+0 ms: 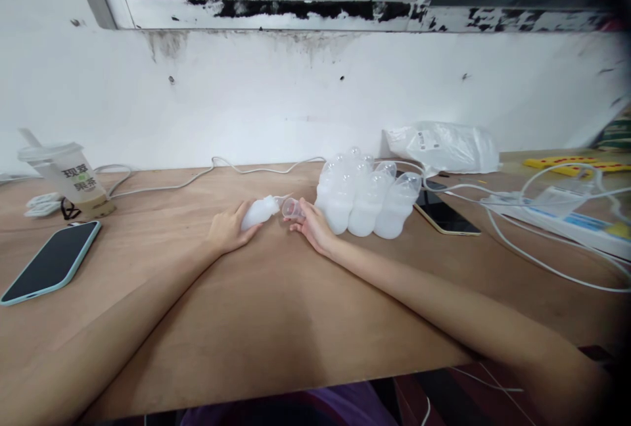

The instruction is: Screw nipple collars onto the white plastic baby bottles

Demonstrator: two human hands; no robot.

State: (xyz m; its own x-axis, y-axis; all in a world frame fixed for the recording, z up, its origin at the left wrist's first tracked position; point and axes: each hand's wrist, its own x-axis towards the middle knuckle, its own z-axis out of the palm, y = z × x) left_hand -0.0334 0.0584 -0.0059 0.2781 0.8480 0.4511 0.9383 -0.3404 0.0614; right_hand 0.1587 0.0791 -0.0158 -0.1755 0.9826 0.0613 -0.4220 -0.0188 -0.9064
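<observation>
My left hand (229,227) is wrapped round a small white squeeze bottle (259,212), which lies tilted with its thin nozzle pointing right. A clear cap (292,209) is held in the fingers of my right hand (315,227), its open end facing the nozzle and a small gap between them. Just right of my right hand stand several white bottles with clear domed caps (365,199), packed close together on the wooden table (246,321).
At the left are a drink cup (73,179), a phone (52,261) and a white charger (43,205). Behind the bottles lies a plastic bag (453,146). A second phone (446,212), a power strip (566,222) and looping white cables are at the right.
</observation>
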